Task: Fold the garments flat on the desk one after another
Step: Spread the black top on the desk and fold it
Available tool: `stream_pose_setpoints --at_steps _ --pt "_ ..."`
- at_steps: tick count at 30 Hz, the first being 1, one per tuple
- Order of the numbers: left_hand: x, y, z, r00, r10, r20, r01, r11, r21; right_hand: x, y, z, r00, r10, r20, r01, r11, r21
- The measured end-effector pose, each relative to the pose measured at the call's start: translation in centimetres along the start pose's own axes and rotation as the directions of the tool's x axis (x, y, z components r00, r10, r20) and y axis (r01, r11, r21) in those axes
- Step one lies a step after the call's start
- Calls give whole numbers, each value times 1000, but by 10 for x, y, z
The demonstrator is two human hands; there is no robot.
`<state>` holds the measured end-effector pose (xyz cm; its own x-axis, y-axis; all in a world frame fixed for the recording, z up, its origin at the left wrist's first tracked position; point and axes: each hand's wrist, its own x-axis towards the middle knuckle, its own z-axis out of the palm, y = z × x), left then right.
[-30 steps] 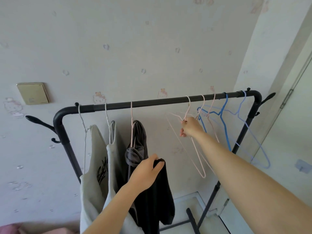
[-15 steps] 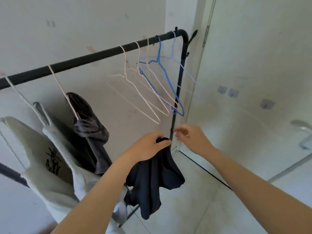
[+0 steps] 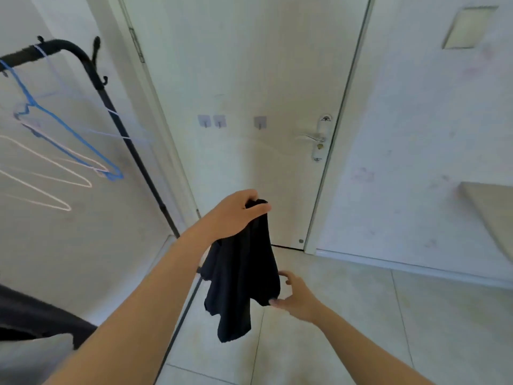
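Fingers [image 3: 258, 209] of your left hand [image 3: 233, 218] are clenched on the top of a dark garment [image 3: 241, 279], thumb over the bunched cloth, so it hangs free in the air straight below them. Your right hand [image 3: 298, 300] sits lower and to the right of that grip, its fingers [image 3: 286, 275] loosely curved and grasping nothing. The thumb tip is at the garment's lower corner, though you cannot tell if it really touches.

A second ago your right hand was up at a pale hanger on the rail, and your left held this cloth among the hanging clothes. Since then the right hand has dropped, and you have turned away. The rack [image 3: 91, 68] and its empty hangers [image 3: 63, 126] now lie well to the left of both hands, with a door [image 3: 249, 79] ahead.

By the look of it the garment is off the rack, and folding has not begun. What may be the surface [image 3: 491, 215] shows as a beige edge far to the right of your fingers, so carrying it there probably comes next.

The garment is near black, soft and limp. It is gathered tight at the grip and falls in loose folds to uneven lobes at the bottom. Its type is not clear.
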<state>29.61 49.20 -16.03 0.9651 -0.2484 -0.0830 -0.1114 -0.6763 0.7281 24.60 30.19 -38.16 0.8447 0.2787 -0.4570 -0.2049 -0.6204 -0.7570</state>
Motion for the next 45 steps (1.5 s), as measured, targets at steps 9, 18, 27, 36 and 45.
stream_pose_setpoints --at_steps 9,18,27,36,45 --pt "50 130 124 982 142 124 -141 990 -13 -109 108 -159 891 276 -361 51 729 682" --pt "99 208 216 893 196 405 -242 968 64 -239 205 -329 604 362 -710 171 811 559" --pt "202 301 346 610 288 738 -571 806 158 -356 272 -432 192 293 -937 -117 954 275" --pt "288 420 456 424 561 711 -681 715 -158 -444 310 -515 -98 449 -888 -154 875 459" --pt "361 546 532 502 730 463 -795 600 -84 -476 323 -622 -318 362 -876 -258 856 447"
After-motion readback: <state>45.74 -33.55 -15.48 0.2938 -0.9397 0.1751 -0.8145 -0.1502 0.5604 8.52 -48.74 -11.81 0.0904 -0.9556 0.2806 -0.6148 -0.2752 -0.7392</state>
